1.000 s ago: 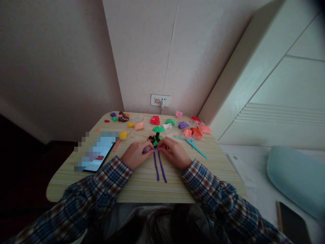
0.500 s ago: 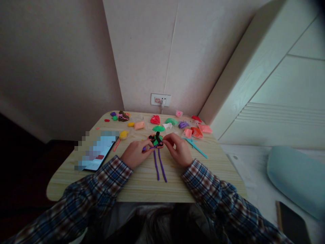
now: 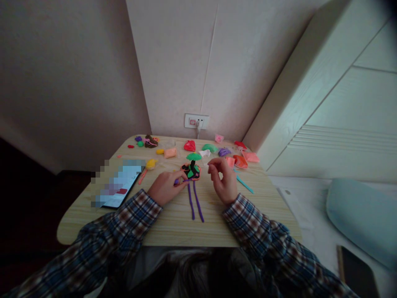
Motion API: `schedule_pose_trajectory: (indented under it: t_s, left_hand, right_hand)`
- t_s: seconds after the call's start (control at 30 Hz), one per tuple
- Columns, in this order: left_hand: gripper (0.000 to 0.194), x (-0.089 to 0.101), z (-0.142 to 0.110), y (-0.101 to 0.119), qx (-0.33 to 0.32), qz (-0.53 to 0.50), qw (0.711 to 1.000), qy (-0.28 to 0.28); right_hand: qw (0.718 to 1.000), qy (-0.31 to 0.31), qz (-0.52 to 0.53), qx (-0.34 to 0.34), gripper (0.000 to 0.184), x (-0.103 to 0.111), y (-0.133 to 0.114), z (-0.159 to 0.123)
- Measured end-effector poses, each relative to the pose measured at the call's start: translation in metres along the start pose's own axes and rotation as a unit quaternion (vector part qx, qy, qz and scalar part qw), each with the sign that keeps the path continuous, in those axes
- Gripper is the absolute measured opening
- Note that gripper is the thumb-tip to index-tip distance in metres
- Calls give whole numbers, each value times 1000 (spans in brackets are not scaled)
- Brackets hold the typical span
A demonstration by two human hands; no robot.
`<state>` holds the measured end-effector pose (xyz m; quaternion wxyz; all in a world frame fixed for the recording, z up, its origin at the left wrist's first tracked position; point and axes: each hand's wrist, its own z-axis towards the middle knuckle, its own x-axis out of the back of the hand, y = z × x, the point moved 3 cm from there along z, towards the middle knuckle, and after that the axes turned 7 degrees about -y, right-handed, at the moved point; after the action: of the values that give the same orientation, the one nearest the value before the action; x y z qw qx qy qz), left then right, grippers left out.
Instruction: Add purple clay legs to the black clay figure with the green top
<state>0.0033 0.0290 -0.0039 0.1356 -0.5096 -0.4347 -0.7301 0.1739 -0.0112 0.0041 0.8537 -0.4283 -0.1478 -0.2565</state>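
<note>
My left hand (image 3: 167, 187) is closed in a pinch on purple modelling clay (image 3: 176, 181), beside the front left of a small clay model. That model has a dark base (image 3: 186, 170) edged in orange, with green pieces, a black trunk and a green top (image 3: 194, 156). My right hand (image 3: 223, 180) is raised to the right of the model, apart from it, fingers curled toward the thumb. Whether a small bit sits between its fingertips I cannot make out. Two long purple clay strips (image 3: 198, 203) lie on the table between my wrists, below the model.
Bagged clay in red (image 3: 190, 145), green (image 3: 210, 147), purple (image 3: 224, 152) and orange (image 3: 240, 161) lies along the back. A tablet (image 3: 120, 186) is at left, near yellow clay (image 3: 151, 164). A turquoise tool (image 3: 245, 184) rests at right. A wall socket (image 3: 196, 121) holds a plug.
My right hand has moved right, away from the model and the purple piece that stretched between both hands. My left hand has stayed in place with its purple clay.
</note>
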Motion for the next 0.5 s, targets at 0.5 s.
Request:
schedule_pose_trajectory:
  t_s: [0.5]
  left_hand:
    - [14,1,0,1,-9,4,1000,10]
  right_hand:
    - [988,-148,-15,44,6,-13,-1,2]
